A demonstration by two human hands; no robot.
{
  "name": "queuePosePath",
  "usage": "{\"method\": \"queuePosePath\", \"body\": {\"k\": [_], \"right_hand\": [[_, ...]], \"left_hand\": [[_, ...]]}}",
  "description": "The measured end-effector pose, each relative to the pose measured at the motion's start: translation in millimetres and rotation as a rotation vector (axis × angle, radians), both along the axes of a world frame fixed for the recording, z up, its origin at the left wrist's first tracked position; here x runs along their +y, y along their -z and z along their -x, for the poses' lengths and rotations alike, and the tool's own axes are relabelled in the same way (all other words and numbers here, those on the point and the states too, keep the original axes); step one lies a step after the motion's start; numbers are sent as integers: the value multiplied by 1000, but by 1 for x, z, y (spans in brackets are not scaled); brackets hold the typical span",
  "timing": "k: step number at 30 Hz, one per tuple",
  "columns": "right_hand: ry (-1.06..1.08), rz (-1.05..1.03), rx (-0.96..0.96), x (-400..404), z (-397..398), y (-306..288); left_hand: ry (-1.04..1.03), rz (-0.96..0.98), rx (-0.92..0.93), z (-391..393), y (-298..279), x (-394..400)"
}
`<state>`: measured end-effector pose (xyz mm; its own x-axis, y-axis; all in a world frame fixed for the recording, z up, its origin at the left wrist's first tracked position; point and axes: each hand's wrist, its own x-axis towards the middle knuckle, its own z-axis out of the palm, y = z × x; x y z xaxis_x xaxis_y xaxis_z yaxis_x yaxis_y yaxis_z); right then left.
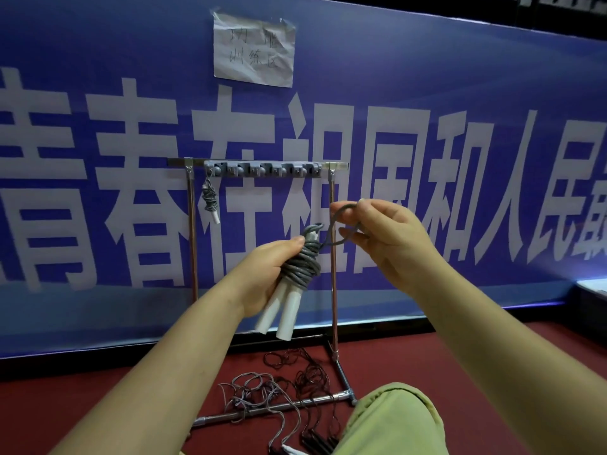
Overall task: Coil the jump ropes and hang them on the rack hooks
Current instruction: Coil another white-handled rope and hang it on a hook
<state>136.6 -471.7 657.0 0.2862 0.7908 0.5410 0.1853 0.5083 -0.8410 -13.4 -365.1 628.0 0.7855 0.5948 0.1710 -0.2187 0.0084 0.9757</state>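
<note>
The rack (332,244) stands far, one coiled rope (209,200) hanging from its leftmost hook. Both arms reach forward. The left hand (266,274) grips a grey rope bundle (300,267), its white handles pointing down. The right hand (384,238) pinches that rope's end loop (340,224). Loose ropes (279,389) lie on the near floor.

Only the leftmost hook of the grey plastic hook strip (262,169) on the chrome tube rack (332,257) is occupied, by a coiled grey rope with white handles (210,200); loose dark ropes (282,385) clutter the red floor (98,405) at the base.
</note>
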Motion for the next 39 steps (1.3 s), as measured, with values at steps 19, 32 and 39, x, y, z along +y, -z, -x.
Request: {"method": "queuePosePath", "body": {"k": [19, 32, 39], "right_hand": [[-97, -134, 32, -13, 11, -9], [60, 286, -114, -30, 3, -11], [124, 219, -60, -28, 2, -7]], "left_hand": [[44, -90, -107, 4, -4, -20], [-79, -334, -132, 4, -5, -29], [-111, -341, -148, 3, -10, -30]]}}
